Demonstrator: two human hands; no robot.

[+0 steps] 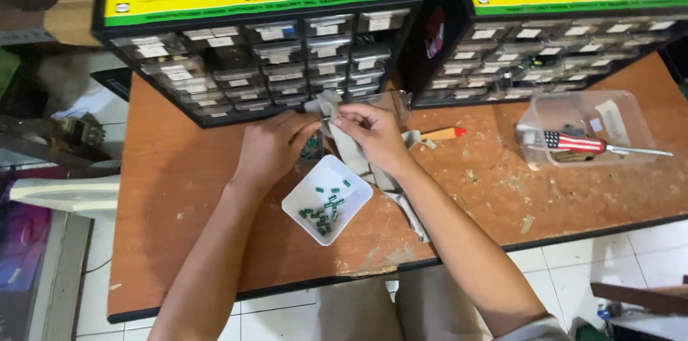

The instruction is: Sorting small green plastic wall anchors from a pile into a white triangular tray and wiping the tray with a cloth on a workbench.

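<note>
- Left hand (272, 146): fingers curled together, pinching the grey cloth (358, 155) at its upper end; whether a component sits inside the pinch cannot be told.
- Right hand (373, 133): fingertips closed on the same cloth, just beside the left hand, at 3 o'clock from it.
- White square dish (297, 201): lies at 6 o'clock below both hands, holding small green components (326, 208), within easy reach.
- Drawer cabinet (258, 61): stands at 12 o'clock on the worn table (179, 190).
- Clear tray (623, 115) with a screwdriver (584, 144): well apart, at 3 o'clock.
</note>
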